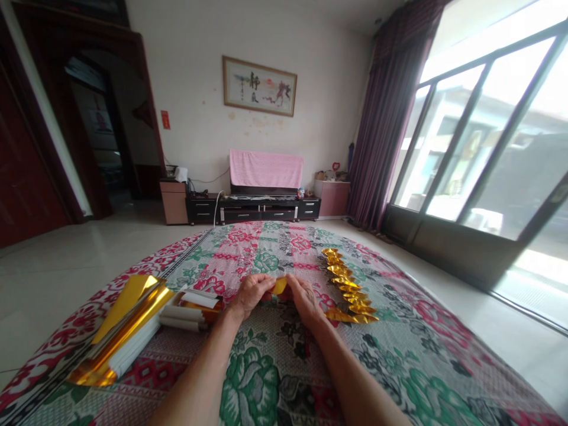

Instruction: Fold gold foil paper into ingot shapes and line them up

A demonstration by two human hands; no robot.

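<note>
My left hand (249, 293) and my right hand (305, 297) meet over a flowered cloth (266, 361), fingers pinched together on a small piece of gold foil paper (279, 286) held between them. Most of the piece is hidden by the fingers. To the right of my right hand lies a row of several folded gold paper pieces (348, 287), running away from me. To the left of my left hand lies a stack of flat gold foil sheets (126, 325) with white backs, and beside it some rolled sheets (189, 310).
The cloth covers a wide low surface with tiled floor (66, 260) around it. A low black TV cabinet (252, 208) with a pink cloth over it stands at the far wall. Large windows (488, 142) with purple curtains fill the right side. A dark doorway opens at the left.
</note>
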